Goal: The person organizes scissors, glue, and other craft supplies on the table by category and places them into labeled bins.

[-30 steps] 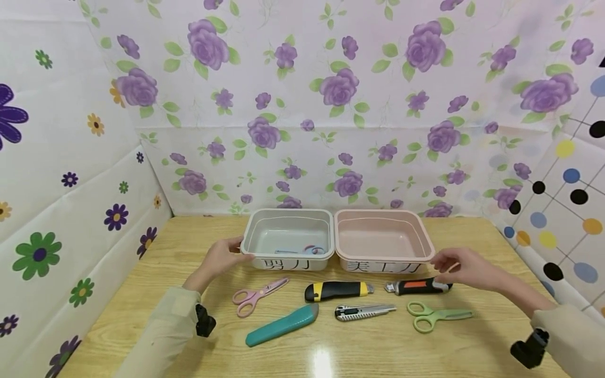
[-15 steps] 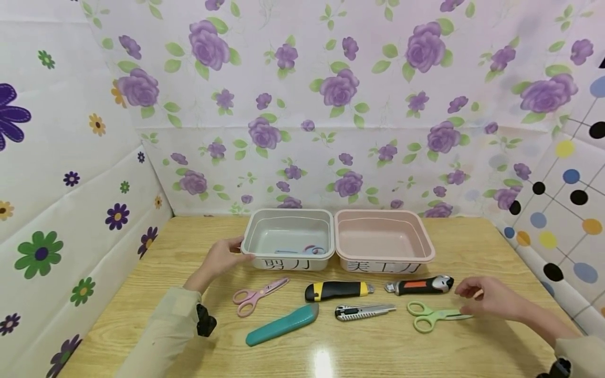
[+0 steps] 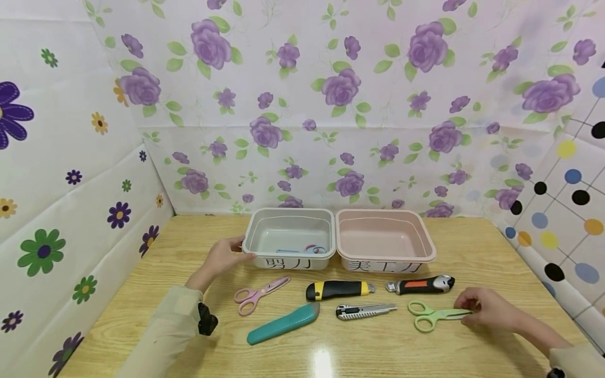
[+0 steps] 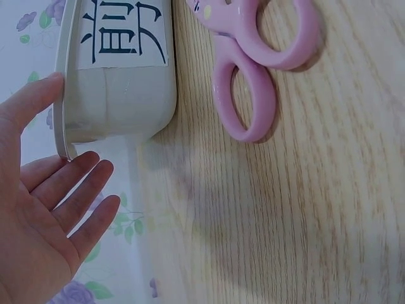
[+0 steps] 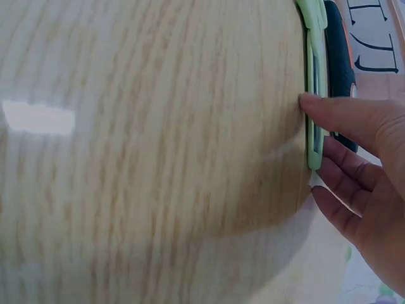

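Observation:
My left hand [image 3: 226,261] holds the left front corner of a grey plastic box [image 3: 326,256], its thumb on the rim and fingers at the side. Blue-and-pink scissors [image 3: 314,249] lie in that box. At the right, my right hand [image 3: 489,308] pinches the blade end of green scissors [image 3: 440,314], which lie on the table. In the right wrist view, the thumb is on one side of the green blades [image 5: 314,120] and the fingers are on the other. Pink scissors [image 3: 252,297] lie near my left hand.
A pink box [image 3: 387,259] stands against the grey one; both carry character labels. Before them lie a black-and-yellow utility knife [image 3: 337,290], a black-and-orange one [image 3: 423,285], a silver one [image 3: 364,311] and a teal one [image 3: 283,324]. Patterned sheets enclose the wooden table [image 3: 264,362].
My right hand has moved from the pink box's corner, down and right, to the green scissors, and its fingers have closed on their blade end. The left hand has stayed at the grey box.

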Demonstrator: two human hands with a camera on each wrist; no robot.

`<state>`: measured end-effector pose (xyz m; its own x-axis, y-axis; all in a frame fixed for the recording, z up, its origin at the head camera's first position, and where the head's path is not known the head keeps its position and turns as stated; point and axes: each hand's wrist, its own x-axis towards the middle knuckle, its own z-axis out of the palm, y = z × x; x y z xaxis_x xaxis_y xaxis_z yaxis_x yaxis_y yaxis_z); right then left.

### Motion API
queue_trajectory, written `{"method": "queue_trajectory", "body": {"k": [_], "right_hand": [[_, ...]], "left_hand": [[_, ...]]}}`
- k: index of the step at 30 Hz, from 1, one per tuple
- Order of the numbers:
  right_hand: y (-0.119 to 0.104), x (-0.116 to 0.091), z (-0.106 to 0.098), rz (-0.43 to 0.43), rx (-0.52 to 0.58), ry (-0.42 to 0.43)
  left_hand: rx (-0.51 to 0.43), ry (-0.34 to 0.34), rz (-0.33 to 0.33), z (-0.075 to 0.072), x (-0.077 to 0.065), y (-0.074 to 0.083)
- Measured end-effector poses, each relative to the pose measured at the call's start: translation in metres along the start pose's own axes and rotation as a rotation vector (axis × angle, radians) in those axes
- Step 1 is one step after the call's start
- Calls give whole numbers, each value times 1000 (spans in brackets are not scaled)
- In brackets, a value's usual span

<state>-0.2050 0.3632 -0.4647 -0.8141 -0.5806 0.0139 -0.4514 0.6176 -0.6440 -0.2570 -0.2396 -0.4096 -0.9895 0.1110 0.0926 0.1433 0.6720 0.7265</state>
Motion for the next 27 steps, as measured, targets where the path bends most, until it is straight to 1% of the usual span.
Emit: {"method": "queue_trajectory", "body": {"k": [6,11,15,19,23,27], "right_hand": [[4,0,1,-30,44,-24],[3,1,0,-34,85,-63],[3,0,-3,-78,136,-101],[4,0,-5,-113,205,-161],[3,2,-8,-116,284,-234],[-1,6,-12,-149,311,-273]], "left_hand": [[-1,-1,0,0,0,-1],[-13,0,8,0,0,-1],[-21,0,14,1,0,0],[-27,-7,7,1,0,1],[-34,-9,-5,0,0,1],[-34,-7,0,0,0,1]]}}
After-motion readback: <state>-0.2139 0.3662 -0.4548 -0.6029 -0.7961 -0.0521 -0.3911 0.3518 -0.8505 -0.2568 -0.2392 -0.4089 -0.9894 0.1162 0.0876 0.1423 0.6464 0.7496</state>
